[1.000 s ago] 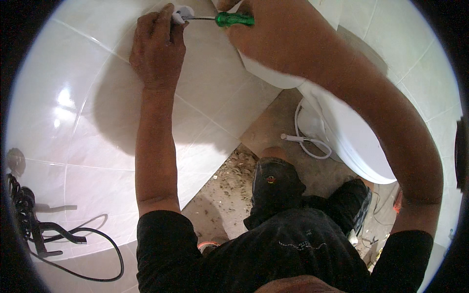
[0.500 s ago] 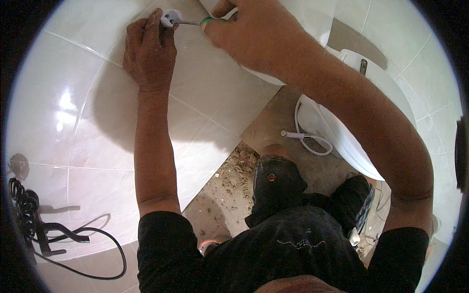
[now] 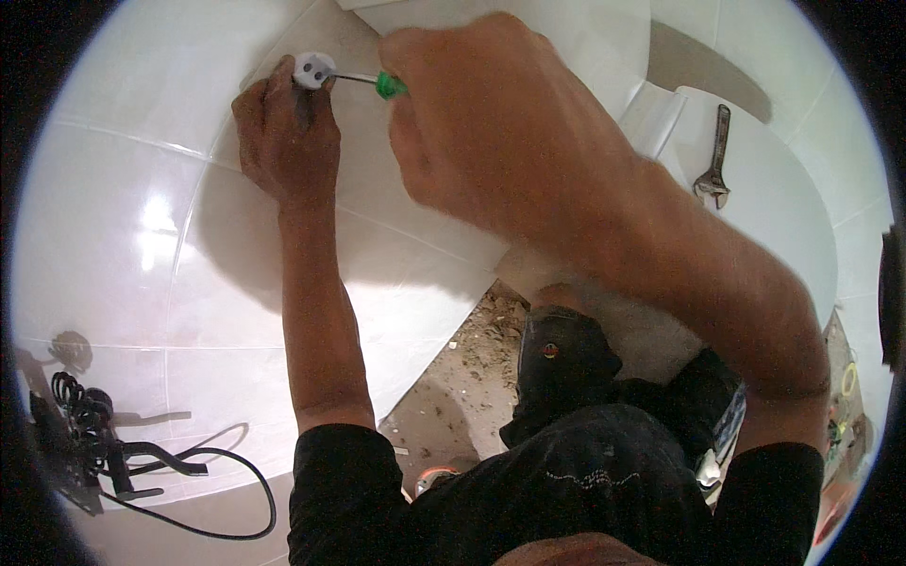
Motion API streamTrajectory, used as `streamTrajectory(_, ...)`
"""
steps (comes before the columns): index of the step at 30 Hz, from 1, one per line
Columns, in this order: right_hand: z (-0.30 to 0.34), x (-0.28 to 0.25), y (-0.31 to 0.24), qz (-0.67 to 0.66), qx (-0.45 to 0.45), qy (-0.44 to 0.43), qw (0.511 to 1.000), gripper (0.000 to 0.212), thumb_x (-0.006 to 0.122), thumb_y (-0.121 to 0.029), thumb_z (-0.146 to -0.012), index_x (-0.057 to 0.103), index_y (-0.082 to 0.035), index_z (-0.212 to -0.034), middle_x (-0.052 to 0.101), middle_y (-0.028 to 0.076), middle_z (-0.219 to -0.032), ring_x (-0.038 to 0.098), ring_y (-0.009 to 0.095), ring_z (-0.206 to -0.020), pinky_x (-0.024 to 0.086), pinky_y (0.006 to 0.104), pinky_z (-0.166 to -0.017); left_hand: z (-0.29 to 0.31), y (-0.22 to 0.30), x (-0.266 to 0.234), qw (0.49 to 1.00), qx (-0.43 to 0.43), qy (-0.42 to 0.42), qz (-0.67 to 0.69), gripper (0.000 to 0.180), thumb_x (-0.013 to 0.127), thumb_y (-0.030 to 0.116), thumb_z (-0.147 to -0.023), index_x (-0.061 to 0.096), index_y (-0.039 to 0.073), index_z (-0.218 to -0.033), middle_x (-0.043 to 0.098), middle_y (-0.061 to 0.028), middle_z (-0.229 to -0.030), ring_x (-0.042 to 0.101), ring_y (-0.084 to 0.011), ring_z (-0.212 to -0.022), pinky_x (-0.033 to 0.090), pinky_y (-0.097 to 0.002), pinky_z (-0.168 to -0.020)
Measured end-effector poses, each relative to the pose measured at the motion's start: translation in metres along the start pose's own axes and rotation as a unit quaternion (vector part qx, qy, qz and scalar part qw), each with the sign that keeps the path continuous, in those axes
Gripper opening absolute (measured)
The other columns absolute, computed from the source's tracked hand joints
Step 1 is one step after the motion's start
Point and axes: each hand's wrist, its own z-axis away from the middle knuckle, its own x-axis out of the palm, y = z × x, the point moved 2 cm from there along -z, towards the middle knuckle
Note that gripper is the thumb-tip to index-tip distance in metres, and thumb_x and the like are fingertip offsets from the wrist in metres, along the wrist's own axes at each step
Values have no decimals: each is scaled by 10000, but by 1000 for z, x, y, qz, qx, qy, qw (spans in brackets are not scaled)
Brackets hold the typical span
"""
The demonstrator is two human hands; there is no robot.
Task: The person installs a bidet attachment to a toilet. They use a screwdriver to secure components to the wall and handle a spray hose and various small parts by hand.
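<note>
At the upper left, my left hand (image 3: 293,132) pinches a small round white fitting (image 3: 312,71) with two dark holes in its face, up against the pale tiled wall (image 3: 104,236). My right hand (image 3: 491,123) grips a screwdriver (image 3: 390,86). Its green handle is mostly hidden in the fist. The thin metal shaft points left, its end at the right side of the fitting, beside my left fingertips. Whether the tip sits in a screw is too small to tell.
On the white toilet lid (image 3: 769,198) at the right lies an adjustable wrench (image 3: 720,156). A black coiled hose and bracket (image 3: 94,434) stand at the lower left by the wall. Loose rubble (image 3: 481,344) covers part of the floor near my legs.
The view has shifted, and the wrench shows fully. My right fist has turned, showing more of the green handle. The fitting's two-holed face is plainer; the white hose is hidden.
</note>
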Motion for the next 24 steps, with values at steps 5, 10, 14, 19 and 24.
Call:
streamTrajectory(5,25,3,14,-69,-16,68,995,146,683,-126,-791,694,11,-840,709,222,-772,727,390,-748,605,483,-688,-3,5,-1,999,3,5,-45,464,902,197,-714,745,150,-1148,622,-41,-1026,667,-218,-900,587,-343,-719)
streamTrajectory(10,22,18,19,-58,-37,81,994,148,658,-100,-820,670,26,-896,714,217,-822,730,369,-761,600,475,-667,-1,0,1,1000,13,11,-4,465,904,179,-709,750,152,-1147,622,-37,-1018,667,-219,-896,586,-349,-717)
streamTrajectory(14,15,23,17,-39,-53,73,995,126,648,-101,-836,685,12,-880,719,197,-814,733,352,-756,600,464,-664,2,-1,1,1000,1,19,5,460,901,165,-709,752,159,-1145,626,-36,-1018,670,-223,-899,586,-353,-722)
streamTrajectory(19,2,11,-1,48,-91,49,994,130,678,-147,-837,714,-22,-828,723,166,-780,740,329,-751,601,443,-656,4,-5,3,996,-30,33,72,457,897,148,-701,751,157,-1134,639,-42,-1013,676,-228,-889,578,-352,-727)
streamTrajectory(24,-15,-19,-28,212,-149,-21,966,147,650,-132,-891,694,8,-879,711,151,-783,709,263,-688,595,407,-620,0,0,0,979,-105,40,171,431,873,135,-726,744,151,-1137,646,-31,-1006,681,-221,-880,573,-351,-727)
